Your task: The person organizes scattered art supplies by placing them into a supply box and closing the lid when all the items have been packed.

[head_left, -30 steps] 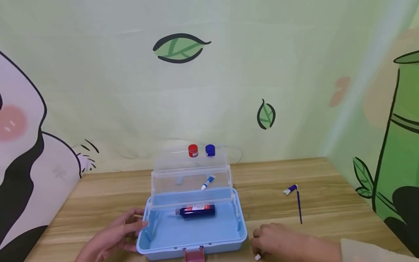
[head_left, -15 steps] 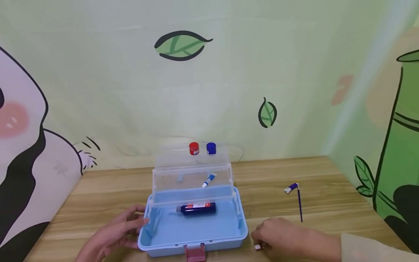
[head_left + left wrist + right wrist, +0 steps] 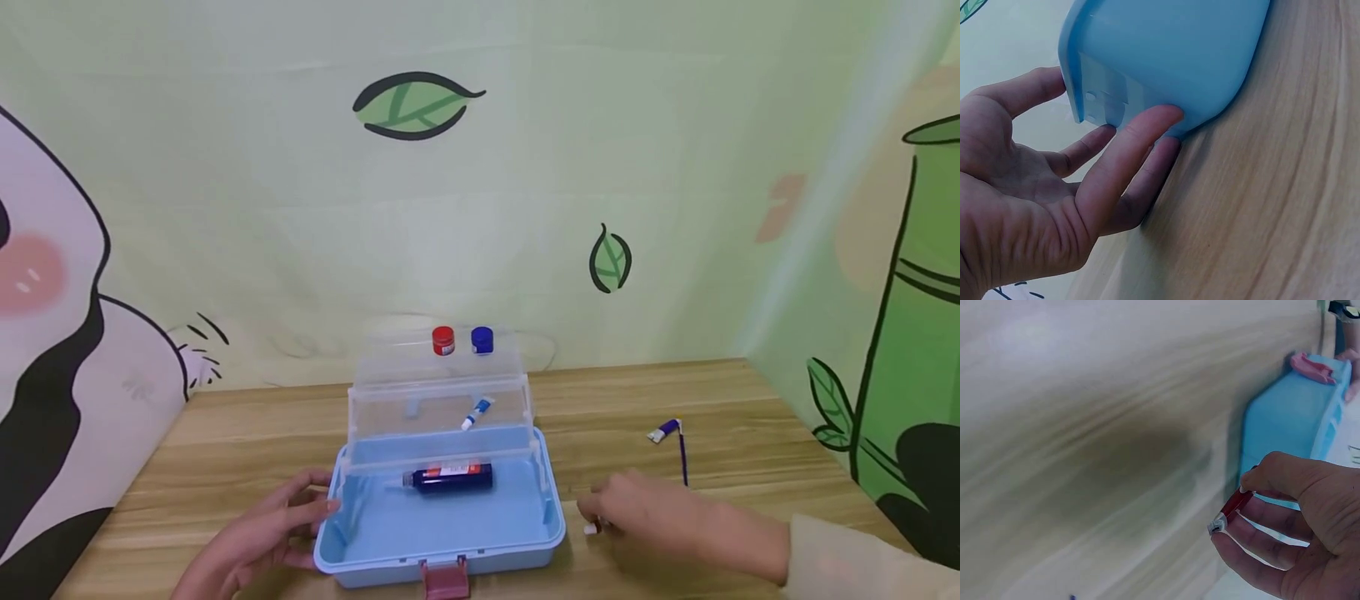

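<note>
My right hand [image 3: 637, 512] pinches a small red paint tube [image 3: 1236, 503] between thumb and fingers, just right of a light blue storage box [image 3: 442, 533]. The tube's white cap [image 3: 591, 529] pokes out below the fingers in the head view. Against the box's left side rests my left hand [image 3: 262, 533], its fingertips and thumb touching the wall and rim. Inside the box lies a dark blue bottle [image 3: 453, 478] with a red and white label. A blue paint tube [image 3: 477, 413] is on the clear tray [image 3: 390, 417] of the raised lid section.
On the clear lid [image 3: 382, 362] sit a red paint jar [image 3: 443, 341] and a blue paint jar [image 3: 482, 340]. A purple paint tube [image 3: 663, 431] and a thin dark paintbrush [image 3: 683, 458] lie on the wooden table at right. The pink latch [image 3: 446, 579] hangs at the box's front.
My right hand has moved up the view, away from the table's front edge, carrying the red paint tube. The left hand and the box stay put.
</note>
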`<state>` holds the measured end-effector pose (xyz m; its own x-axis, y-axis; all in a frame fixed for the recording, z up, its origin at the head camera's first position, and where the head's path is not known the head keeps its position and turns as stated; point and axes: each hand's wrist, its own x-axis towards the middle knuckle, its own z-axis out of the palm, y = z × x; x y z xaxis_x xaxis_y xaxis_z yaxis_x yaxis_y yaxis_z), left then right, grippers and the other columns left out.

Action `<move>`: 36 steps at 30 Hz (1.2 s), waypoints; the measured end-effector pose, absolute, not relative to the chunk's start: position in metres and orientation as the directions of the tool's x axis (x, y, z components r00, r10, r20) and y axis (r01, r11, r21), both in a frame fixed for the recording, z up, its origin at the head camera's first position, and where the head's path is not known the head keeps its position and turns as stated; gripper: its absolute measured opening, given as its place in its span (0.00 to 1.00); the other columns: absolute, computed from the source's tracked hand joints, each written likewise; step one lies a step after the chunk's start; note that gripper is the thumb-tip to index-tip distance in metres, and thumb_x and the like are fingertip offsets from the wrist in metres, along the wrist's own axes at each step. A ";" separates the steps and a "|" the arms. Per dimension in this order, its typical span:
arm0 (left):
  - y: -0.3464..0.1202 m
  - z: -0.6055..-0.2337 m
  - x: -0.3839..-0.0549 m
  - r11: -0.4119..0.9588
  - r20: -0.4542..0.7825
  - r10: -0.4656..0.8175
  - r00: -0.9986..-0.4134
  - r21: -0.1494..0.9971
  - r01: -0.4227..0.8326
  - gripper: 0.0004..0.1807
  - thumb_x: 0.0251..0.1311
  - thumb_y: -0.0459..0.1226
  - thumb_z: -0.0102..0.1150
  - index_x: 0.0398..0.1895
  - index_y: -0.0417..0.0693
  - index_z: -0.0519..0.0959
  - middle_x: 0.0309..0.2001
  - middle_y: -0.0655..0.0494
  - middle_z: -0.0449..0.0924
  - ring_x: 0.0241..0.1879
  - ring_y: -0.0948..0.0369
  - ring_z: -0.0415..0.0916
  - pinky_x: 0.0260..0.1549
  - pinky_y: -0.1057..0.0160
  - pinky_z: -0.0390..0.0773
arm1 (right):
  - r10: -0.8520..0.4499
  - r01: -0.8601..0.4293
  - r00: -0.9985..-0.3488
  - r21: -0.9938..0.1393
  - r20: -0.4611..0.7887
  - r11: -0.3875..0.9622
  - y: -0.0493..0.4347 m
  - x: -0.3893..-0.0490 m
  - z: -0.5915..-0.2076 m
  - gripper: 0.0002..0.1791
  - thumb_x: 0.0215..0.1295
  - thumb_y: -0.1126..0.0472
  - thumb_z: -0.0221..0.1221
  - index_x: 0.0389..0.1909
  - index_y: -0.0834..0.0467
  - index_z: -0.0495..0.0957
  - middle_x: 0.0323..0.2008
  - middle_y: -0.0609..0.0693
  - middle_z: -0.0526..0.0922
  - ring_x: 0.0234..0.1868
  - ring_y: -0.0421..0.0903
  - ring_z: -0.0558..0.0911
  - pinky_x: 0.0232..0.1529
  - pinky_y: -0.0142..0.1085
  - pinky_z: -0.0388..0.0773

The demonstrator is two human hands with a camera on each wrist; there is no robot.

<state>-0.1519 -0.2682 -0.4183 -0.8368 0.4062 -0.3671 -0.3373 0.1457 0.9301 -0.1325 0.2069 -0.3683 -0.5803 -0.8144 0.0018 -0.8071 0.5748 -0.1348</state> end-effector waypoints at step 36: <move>-0.270 -0.416 -0.152 0.168 -0.403 0.383 -0.831 0.915 -0.367 0.37 0.73 0.44 0.56 0.74 0.37 0.51 0.59 0.39 0.68 0.47 0.51 0.77 0.43 0.44 0.86 | -0.810 -0.822 -0.554 0.025 0.189 0.568 0.204 -0.162 -0.312 0.15 0.54 0.76 0.66 0.32 0.52 0.78 0.28 0.44 0.78 0.30 0.40 0.74 0.32 0.29 0.78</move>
<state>-0.1521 -0.2699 -0.4164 -0.8310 0.3830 -0.4034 -0.3668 0.1681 0.9150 -0.1620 0.2037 -0.3125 -0.5544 -0.8104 0.1892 -0.8223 0.5684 0.0251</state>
